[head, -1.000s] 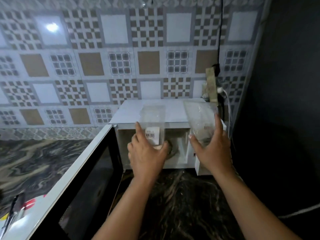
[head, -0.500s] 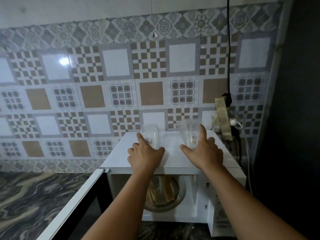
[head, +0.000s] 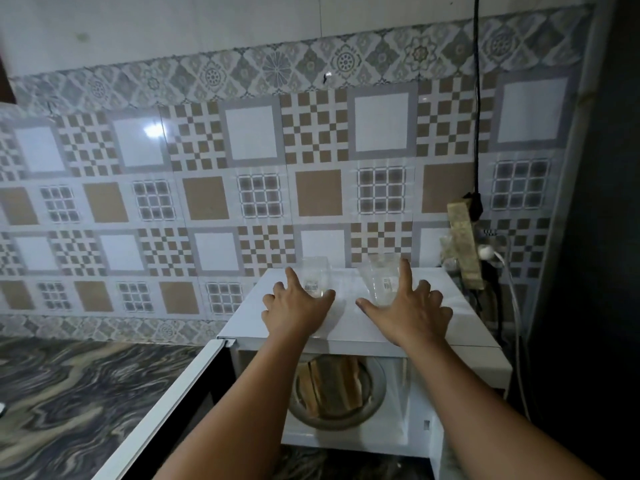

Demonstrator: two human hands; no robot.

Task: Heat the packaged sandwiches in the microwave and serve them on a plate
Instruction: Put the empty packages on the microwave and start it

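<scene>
Left hand (head: 298, 304) and right hand (head: 408, 306) each press flat, fingers spread, on empty clear wrappers (head: 315, 277) atop microwave (head: 349, 327). Sandwiches (head: 329, 386) sit unwrapped inside, below hands. Next: shut door (head: 162, 403), start heat.

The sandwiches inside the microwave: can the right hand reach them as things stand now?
Probably yes. The microwave door is swung open, and nothing blocks the sandwiches; the right hand just rests on top.
</scene>
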